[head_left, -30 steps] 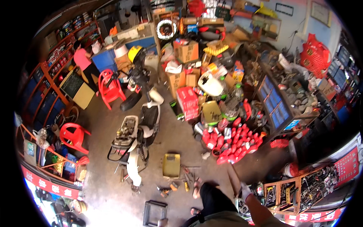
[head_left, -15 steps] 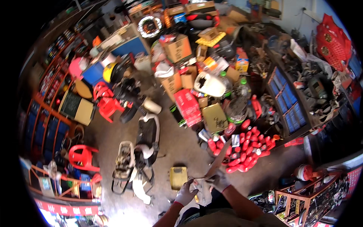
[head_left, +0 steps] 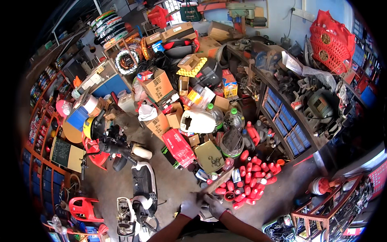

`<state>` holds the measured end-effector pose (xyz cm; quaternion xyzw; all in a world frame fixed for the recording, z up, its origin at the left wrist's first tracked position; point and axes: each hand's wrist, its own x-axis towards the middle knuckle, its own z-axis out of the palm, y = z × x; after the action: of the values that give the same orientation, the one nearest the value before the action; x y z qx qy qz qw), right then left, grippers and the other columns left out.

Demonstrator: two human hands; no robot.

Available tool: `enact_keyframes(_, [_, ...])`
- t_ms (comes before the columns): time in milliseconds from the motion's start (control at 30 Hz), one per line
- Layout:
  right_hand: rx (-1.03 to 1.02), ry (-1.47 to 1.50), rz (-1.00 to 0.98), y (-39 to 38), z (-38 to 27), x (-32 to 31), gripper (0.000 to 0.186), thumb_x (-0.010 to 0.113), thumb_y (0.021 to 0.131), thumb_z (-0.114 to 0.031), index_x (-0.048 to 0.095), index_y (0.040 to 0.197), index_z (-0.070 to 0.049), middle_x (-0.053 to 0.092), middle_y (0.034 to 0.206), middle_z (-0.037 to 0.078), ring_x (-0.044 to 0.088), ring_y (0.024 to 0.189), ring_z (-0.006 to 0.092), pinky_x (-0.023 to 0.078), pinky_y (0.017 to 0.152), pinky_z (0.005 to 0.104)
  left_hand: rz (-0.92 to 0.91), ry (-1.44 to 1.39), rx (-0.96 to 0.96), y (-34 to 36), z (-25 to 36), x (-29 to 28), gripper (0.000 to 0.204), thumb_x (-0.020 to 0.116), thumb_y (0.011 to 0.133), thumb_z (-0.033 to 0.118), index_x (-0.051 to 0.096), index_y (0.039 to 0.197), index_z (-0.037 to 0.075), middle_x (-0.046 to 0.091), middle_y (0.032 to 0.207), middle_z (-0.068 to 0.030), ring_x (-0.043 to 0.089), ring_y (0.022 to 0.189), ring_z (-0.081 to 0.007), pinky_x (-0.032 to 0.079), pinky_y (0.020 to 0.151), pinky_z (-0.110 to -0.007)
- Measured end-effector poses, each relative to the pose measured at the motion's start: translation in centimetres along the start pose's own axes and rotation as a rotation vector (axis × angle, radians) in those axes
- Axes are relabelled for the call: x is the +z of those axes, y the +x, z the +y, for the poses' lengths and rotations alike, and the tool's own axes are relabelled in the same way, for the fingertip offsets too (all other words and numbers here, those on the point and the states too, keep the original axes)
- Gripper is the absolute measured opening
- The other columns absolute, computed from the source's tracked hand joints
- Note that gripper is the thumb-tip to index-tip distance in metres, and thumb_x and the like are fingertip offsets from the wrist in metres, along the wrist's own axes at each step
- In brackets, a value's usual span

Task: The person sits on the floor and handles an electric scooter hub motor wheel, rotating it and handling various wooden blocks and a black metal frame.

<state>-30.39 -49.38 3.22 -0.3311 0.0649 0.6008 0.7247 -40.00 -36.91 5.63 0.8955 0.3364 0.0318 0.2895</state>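
I hold a long, flat, brown strip (head_left: 219,181) low in front of me, its far end slanting up to the right. Its material is hard to tell. My left hand (head_left: 190,207), in a pale grey glove, is closed at the strip's near end. Close beside it, my right hand (head_left: 215,206), gloved alike, has its fingers bent against the same end; the exact grip is partly hidden. Beyond the strip lies a pile of red bottles (head_left: 252,181), and the strip's far end overlaps their left side in the view.
A partly stripped scooter (head_left: 144,185) stands to the left, near a red plastic chair (head_left: 85,209). Ahead are a red box (head_left: 178,148), an olive-coloured tin (head_left: 209,156) and large clear bottles (head_left: 234,119). A rack of tools (head_left: 322,215) stands at the lower right.
The view has tilted up and shifted right, so the scene sits lower and more to the left. My hands have come closer together at the strip's near end.
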Motion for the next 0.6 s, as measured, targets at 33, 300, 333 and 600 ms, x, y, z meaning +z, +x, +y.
enact_keyframes(33, [-0.013, -0.095, 0.047, 1.2, -0.6, -1.2, 0.046, 0.062, 0.099, -0.033, 0.050, 0.134, -0.005, 0.065, 0.109, 0.008, 0.066, 0.100, 0.0213, 0.053, 0.086, 0.0380, 0.012, -0.033, -0.025, 2.2, 0.7, -0.7, 0.043, 0.065, 0.091, 0.032, 0.055, 0.121, 0.003, 0.064, 0.101, -0.0226, 0.064, 0.093, -0.0412, 0.053, 0.080, -0.047])
enact_keyframes(300, [-0.126, -0.372, 0.385, 9.3, -9.0, -7.7, 0.044, 0.064, 0.095, -0.026, 0.057, 0.131, -0.001, 0.069, 0.111, 0.013, 0.071, 0.093, 0.0233, 0.055, 0.077, 0.0343, -0.171, -0.889, -0.232, 19.2, -10.9, -3.1, 0.037, 0.070, 0.092, 0.018, 0.061, 0.122, -0.002, 0.068, 0.095, -0.0059, 0.063, 0.081, -0.0159, 0.053, 0.072, -0.035])
enact_keyframes(333, [-0.132, -0.335, 0.461, 10.0, -9.4, -10.7, 0.041, 0.065, 0.094, -0.027, 0.059, 0.126, -0.001, 0.070, 0.105, 0.011, 0.071, 0.088, 0.0224, 0.055, 0.073, 0.0332, -0.221, -1.033, -0.285, 21.5, -11.0, -3.1, 0.034, 0.070, 0.092, 0.015, 0.062, 0.121, -0.002, 0.067, 0.094, -0.0027, 0.060, 0.081, -0.0122, 0.053, 0.071, -0.033])
enact_keyframes(600, [-0.082, -0.830, 1.261, 17.0, -17.0, -16.7, 0.031, 0.066, 0.087, -0.030, 0.064, 0.103, -0.004, 0.066, 0.085, 0.019, 0.066, 0.077, 0.0365, 0.051, 0.069, 0.0457, -0.533, -1.219, -0.320, 40.6, -13.1, -8.7, 0.025, 0.066, 0.093, 0.010, 0.061, 0.115, -0.002, 0.063, 0.100, -0.0036, 0.058, 0.093, -0.0111, 0.049, 0.080, -0.027])
